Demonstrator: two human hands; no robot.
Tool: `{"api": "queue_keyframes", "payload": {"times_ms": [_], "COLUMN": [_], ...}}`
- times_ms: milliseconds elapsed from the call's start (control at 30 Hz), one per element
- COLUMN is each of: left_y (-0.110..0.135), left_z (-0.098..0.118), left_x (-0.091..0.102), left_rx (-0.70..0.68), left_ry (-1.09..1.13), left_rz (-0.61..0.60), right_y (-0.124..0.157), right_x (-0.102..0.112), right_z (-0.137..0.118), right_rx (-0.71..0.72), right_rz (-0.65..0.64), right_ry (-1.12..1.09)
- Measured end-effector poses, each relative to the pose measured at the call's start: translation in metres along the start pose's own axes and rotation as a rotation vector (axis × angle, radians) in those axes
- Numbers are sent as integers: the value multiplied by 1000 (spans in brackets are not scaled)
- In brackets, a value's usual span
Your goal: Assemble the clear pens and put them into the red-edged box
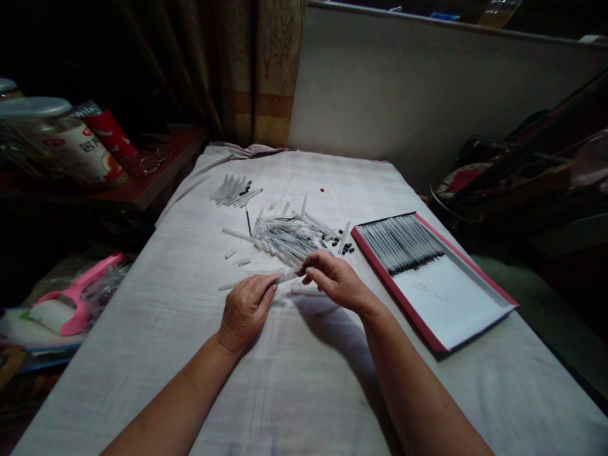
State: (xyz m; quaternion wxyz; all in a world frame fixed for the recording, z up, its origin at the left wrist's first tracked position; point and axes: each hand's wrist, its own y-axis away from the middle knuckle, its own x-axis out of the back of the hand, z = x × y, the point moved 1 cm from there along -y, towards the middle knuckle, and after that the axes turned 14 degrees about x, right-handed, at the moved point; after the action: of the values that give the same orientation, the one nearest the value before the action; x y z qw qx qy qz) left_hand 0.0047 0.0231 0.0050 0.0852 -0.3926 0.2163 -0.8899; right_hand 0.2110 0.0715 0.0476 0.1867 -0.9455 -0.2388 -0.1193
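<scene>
2-handed, pinching 1 thin clear tube [287, 277] just above the white cloth [166, 316] in front of the pile of tubes [289, 237], left hand [247, 308] fingertips pressed on 1 end, right hand [335, 280] fingertips on the other; seems light, stiff, slippy, maybe easy to crack, so best held softly near the ends.

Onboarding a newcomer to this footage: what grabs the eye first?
The left hand and right hand pinch one clear tube at the middle of the table. Just beyond lies a loose pile of tubes. To the right, a red-edged tray holds a neat row of pens.
</scene>
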Motion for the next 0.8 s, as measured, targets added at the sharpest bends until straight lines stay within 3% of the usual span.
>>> {"api": "queue_keyframes", "payload": {"times_ms": [567,800], "left_y": [0,0], "left_z": [0,-2], "left_x": [0,-1], "left_rx": [26,10], "left_ry": [20,15], "left_rz": [-18,-8], "right_y": [0,-2], "right_x": [-9,-10], "right_z": [4,2], "right_rx": [42,194], "right_rz": [16,-53], "right_ry": [45,478]}}
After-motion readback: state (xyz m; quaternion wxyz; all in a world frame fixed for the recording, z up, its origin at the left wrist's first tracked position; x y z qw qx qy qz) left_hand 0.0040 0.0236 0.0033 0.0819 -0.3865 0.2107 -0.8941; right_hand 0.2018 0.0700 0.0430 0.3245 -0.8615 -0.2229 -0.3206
